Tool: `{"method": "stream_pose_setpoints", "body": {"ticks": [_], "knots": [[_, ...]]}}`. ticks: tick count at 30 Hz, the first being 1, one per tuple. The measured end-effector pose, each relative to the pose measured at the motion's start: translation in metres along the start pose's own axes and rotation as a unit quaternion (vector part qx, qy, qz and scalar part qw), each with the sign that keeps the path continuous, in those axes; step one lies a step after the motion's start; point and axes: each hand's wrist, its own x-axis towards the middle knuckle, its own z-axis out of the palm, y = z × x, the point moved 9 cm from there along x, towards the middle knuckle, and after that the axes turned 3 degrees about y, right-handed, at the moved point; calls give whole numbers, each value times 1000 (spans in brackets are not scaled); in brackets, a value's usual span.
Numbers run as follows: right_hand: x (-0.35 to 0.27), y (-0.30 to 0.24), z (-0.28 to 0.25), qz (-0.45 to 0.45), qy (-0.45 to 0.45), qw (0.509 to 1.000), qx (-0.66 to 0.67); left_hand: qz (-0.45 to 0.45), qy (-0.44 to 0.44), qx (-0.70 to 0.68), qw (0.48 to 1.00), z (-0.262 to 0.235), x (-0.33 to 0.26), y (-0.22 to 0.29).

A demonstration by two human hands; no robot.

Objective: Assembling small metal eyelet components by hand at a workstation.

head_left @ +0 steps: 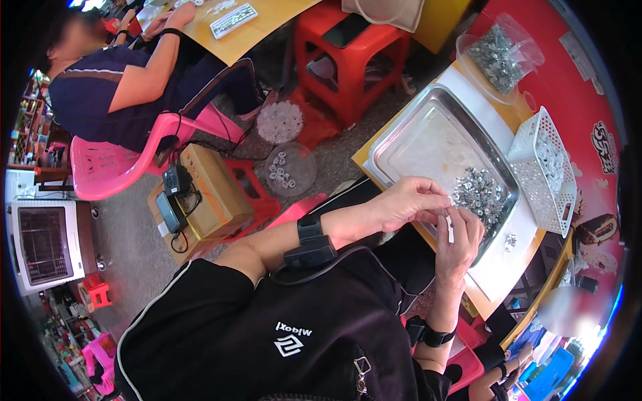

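Over the near edge of a metal tray (418, 110), my left hand (411, 204) and my right hand (460, 242) meet with their fingertips pinched together. A small white piece (450, 230) shows between the fingers of my right hand; its exact kind is too small to tell. What my left fingertips grip is hidden by the fingers. Just beyond my hands, a pile of small shiny metal parts (483, 194) lies in the tray. A few more metal parts (511, 242) rest on the white sheet beside the tray.
A perforated white basket (535, 180) of white pieces stands right of the tray. Behind it is a clear tub with a bag of metal parts (498, 57). A red stool (351, 60) bears a phone. At left, another person works at a table, seated on a pink chair (110, 164).
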Motion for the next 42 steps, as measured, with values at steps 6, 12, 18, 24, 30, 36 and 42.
{"method": "stream_pose_setpoints", "body": {"ticks": [6, 12, 18, 24, 30, 36, 42], "knots": [[1, 80, -20, 233, 53, 959, 152, 69, 26, -85, 994, -25, 10, 27], [-15, 136, -22, 305, 50, 944, 112, 83, 25, -66, 994, -41, 6, 41], [-19, 137, -2, 309, -27, 948, 73, 72, 25, -81, 994, -39, 8, 36], [5, 122, 29, 195, -49, 979, 27, 73, 40, -83, 993, -43, 9, 35], [21, 114, 48, 153, -62, 986, -1, 70, 46, -94, 992, -47, 8, 34], [41, 125, 48, 151, -51, 987, 10, 60, 38, -109, 991, -43, 9, 32], [51, 121, 25, 161, -40, 983, 79, 104, 26, -145, 984, -52, 5, 44]]}}
